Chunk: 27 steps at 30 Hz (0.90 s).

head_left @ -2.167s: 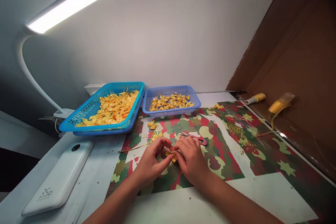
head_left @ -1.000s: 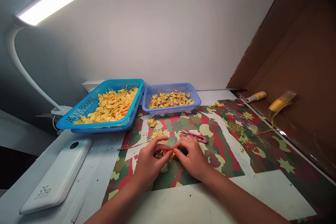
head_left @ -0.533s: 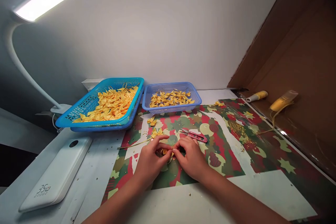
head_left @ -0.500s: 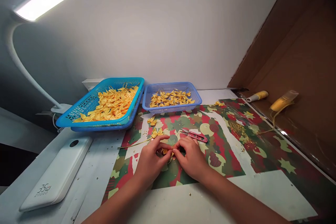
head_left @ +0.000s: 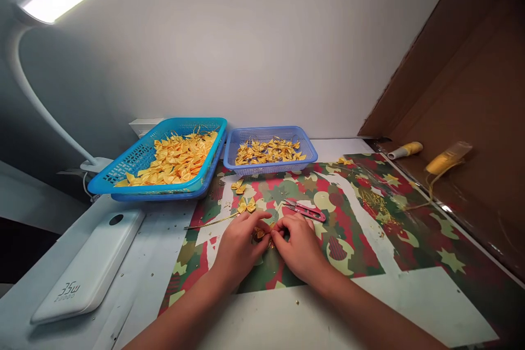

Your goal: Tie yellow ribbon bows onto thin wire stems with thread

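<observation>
Over the patterned paper, my left hand (head_left: 240,238) is closed in a pinch around a small yellow ribbon bow (head_left: 260,234), partly hidden behind its fingers. My right hand (head_left: 298,243) meets it fingertip to fingertip, thumb and forefinger pinched at the bow's right side. Whatever fine cord lies between the fingertips is too small to make out. Just beyond my left hand lie a yellow bow (head_left: 246,205) and another bow (head_left: 238,187). A gold cord (head_left: 211,222) stretches left from there. Red thread snips (head_left: 305,211) rest beyond my right hand.
A blue basket (head_left: 102,188) heaped with yellow bows stands back left, beside a smaller purple basket (head_left: 274,168) of corded bows. A white power bank (head_left: 88,268) lies at left under a lamp (head_left: 30,82). Gold cord pieces (head_left: 375,205) and thread spools (head_left: 406,150) lie right.
The fingers have shifted slightly around the bow, and the thin loop beneath them shows less. The whole view has tilted a little; the baskets and snips stay in place.
</observation>
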Tool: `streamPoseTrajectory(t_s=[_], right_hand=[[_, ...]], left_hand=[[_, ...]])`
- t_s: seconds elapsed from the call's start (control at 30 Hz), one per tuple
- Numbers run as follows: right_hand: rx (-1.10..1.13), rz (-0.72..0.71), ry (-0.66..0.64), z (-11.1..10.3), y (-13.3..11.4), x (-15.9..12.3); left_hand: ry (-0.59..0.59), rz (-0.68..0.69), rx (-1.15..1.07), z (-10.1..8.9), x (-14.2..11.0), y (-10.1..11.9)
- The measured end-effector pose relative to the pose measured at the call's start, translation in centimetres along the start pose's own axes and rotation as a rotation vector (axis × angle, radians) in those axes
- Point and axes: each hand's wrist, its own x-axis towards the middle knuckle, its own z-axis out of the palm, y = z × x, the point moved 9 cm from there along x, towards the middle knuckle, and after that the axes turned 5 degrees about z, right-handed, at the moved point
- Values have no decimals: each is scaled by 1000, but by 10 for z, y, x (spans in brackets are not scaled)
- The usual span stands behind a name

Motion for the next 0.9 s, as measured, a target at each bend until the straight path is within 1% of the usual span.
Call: streamPoseTrajectory(t_s=[0.13, 0.33, 0.57, 0.67, 0.8, 0.9], right_hand=[[-57, -32, 34, -2, -4, -3], [-200, -158, 74, -4, -15, -11], [-179, -177, 52, -4, -19, -12], [-86, -215, 32, -10, -20, -9], [114, -261, 19, -25, -18, -3], [203, -305, -3, -31, -18, -1]], left_hand=[[-4, 7, -2, 2, -1, -1], [-27, 50, 30, 5, 0, -1], [-70, 98, 10, 2, 6, 3], [-59, 37, -75, 0, 6, -1], [-63, -137, -348, 4, 4, -15], [-89, -198, -503, 9, 1, -18]])
